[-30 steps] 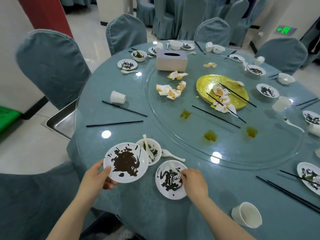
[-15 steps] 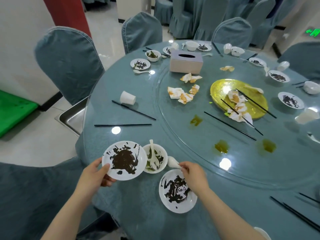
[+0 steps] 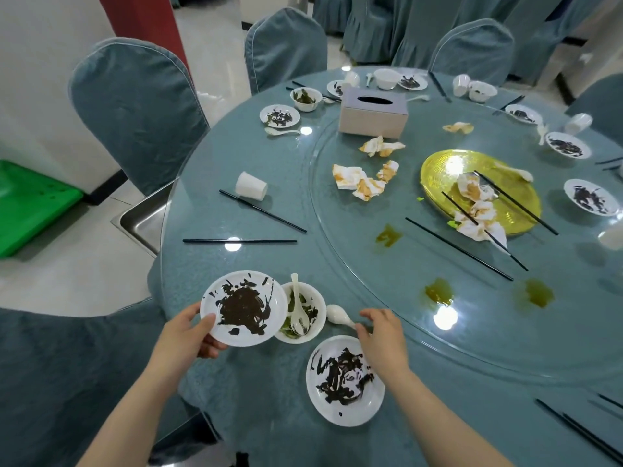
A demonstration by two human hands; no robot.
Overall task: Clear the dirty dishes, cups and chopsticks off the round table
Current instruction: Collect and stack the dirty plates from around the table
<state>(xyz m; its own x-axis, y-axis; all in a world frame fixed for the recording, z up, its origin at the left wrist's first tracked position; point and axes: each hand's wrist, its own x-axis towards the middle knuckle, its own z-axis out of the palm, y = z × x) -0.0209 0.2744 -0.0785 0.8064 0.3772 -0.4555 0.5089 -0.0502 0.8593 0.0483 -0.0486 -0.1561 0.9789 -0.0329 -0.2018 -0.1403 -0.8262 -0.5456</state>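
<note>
My left hand [image 3: 188, 335] grips the near rim of a white plate [image 3: 243, 307] smeared with dark sauce, held just above the table's front-left edge. Beside it sits a small white bowl [image 3: 301, 313] with a spoon and green scraps inside. My right hand [image 3: 382, 335] pinches the handle of a white ceramic spoon [image 3: 338, 315] lying on the table. A second sauce-stained plate [image 3: 345, 379] lies just below that hand. Black chopsticks [image 3: 240, 241] and a tipped white cup [image 3: 251, 186] lie farther left on the round table [image 3: 236, 392].
A glass turntable [image 3: 387, 281] carries a tissue box [image 3: 373, 112], crumpled napkins [image 3: 359, 182], a gold platter [image 3: 478, 192] and sauce spills. More plates, bowls and cups ring the far rim. Covered chairs [image 3: 135, 106] surround the table; a steel tub [image 3: 145, 217] and green crate [image 3: 30, 207] stand at left.
My right hand left the near plate and moved up to the loose spoon, taking hold of its handle. My left hand keeps its grip on the sauce-smeared plate.
</note>
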